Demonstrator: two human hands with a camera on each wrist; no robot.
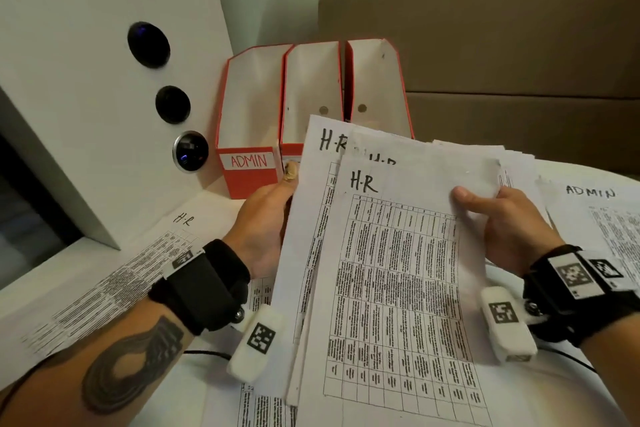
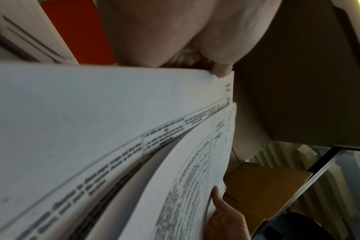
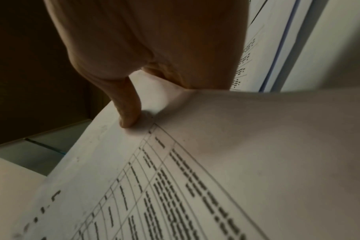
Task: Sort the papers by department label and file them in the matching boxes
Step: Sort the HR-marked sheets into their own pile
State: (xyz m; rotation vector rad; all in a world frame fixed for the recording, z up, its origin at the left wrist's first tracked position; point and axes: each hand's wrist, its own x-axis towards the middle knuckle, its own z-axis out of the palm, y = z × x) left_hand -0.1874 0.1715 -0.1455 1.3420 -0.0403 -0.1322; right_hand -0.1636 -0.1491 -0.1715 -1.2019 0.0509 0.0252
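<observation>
Red file boxes stand in a row of three at the back of the desk (image 1: 588,180); the leftmost, the ADMIN box (image 1: 247,121), shows its label. I see my left hand (image 1: 263,222) gripping the left edge of the H.R papers (image 1: 391,270), thumb on top, held fanned above the desk before the boxes. My right hand (image 1: 512,218) pinches the top sheet's right corner. An ADMIN sheet (image 1: 602,215) lies right, another H.R sheet (image 1: 138,270) left.
</observation>
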